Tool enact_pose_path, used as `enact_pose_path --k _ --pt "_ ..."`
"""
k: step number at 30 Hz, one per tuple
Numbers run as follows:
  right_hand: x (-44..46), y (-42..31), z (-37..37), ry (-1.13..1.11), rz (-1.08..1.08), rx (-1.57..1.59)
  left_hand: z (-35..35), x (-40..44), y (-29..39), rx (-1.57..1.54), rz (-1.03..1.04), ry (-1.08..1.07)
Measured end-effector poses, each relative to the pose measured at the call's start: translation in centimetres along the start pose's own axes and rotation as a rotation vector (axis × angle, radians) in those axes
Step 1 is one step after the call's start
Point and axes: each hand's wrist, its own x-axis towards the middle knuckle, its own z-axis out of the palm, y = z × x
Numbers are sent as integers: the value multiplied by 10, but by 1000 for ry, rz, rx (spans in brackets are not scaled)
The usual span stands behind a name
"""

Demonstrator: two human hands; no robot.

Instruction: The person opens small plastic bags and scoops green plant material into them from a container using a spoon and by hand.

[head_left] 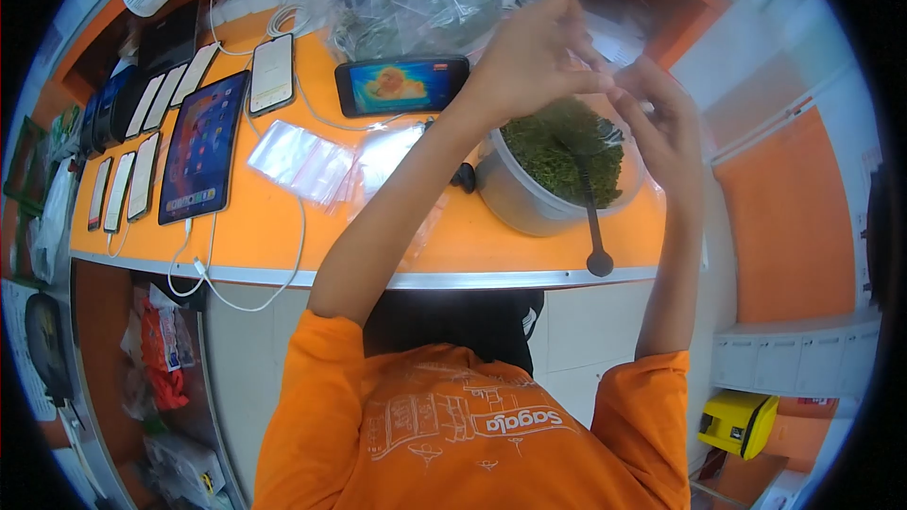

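Above a round clear tub point(515, 194) of green leafy bits point(557, 156), my two hands meet with fingertips pinched. My left hand point(543, 57) comes in from the left, thumb and fingers pressed together. Close against it, my right hand point(657, 118) also pinches. Between them hangs a small clear plastic bag point(605, 123), hard to make out, over the tub. A dark spoon point(590, 212) leans in the tub, its round end over the front rim. Small clear zip bags point(302, 161) lie left of my left forearm.
Several phones point(144, 175) and a tablet point(203, 146) lie at the left with white cables point(300, 255). Behind are a phone showing a picture point(397, 83) and a large clear plastic bag point(406, 0). The table's metal front edge point(435, 279) runs below my forearms.
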Motion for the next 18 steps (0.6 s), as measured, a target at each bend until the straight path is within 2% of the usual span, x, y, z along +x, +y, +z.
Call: enact_pose_path --k 2,5,8,10,12,14,15,18 --pt "-1 0 0 13 8 30 -1 1 2 101 37 -7" --pt "0 -3 2 36 66 81 1 2 1 -97 15 39" --pt "-2 -2 -2 48 87 79 -4 8 6 -98 -21 92" --pt "-8 -9 -5 57 155 115 -12 16 -5 -32 52 107" --pt "-12 -6 -9 44 193 107 -18 20 -9 -22 5 144" --pt "-18 3 -13 47 211 136 -24 27 14 -70 -161 200" --pt "-23 10 -16 55 209 167 -29 34 27 -220 -90 176" --pt "-31 22 -15 -42 228 77 -28 67 8 -29 -19 96"
